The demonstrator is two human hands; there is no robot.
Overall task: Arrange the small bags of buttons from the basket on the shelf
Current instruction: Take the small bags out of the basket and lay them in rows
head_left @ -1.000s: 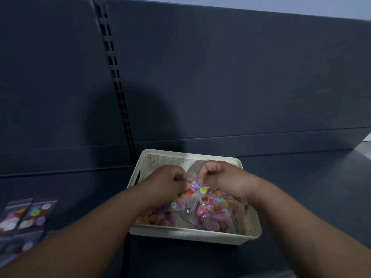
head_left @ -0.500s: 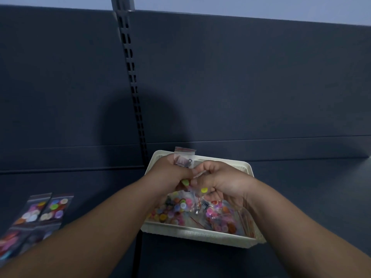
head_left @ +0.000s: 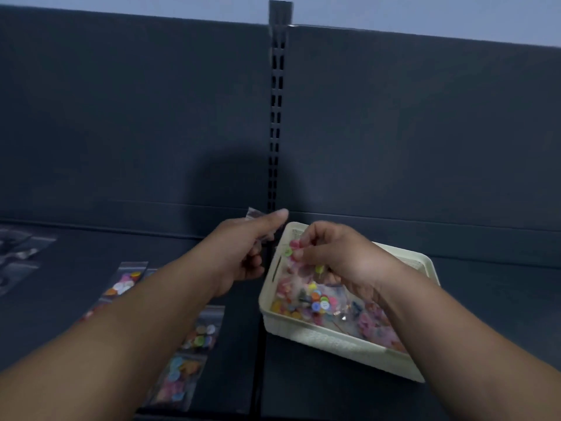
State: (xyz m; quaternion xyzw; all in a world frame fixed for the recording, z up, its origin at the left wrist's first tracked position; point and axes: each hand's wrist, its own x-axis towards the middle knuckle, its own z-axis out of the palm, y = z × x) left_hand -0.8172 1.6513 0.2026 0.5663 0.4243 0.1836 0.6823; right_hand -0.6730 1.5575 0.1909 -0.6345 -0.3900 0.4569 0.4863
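Clear button bag [head_left: 258, 221], lifted out of the cream basket [head_left: 340, 341] since a second ago, is pinched in the left hand [head_left: 243, 253]; right hand [head_left: 337, 256] pinches a second bag [head_left: 296, 253] above the basket; shelf [head_left: 76, 268] placement follows

bag [head_left: 256, 218] mostly hidden in left hand [head_left: 243, 253], shelf bags [head_left: 18, 256] cut off, blurred

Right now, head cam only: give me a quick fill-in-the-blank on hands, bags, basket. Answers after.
1. The left hand holds a small clear ____.
2. The right hand pinches a bag of buttons above the ____.
3. The basket is cream, and the shelf under it is dark ____.
4. The laid-out bags lie to the ____ of the basket.

Answers: bag; basket; blue; left
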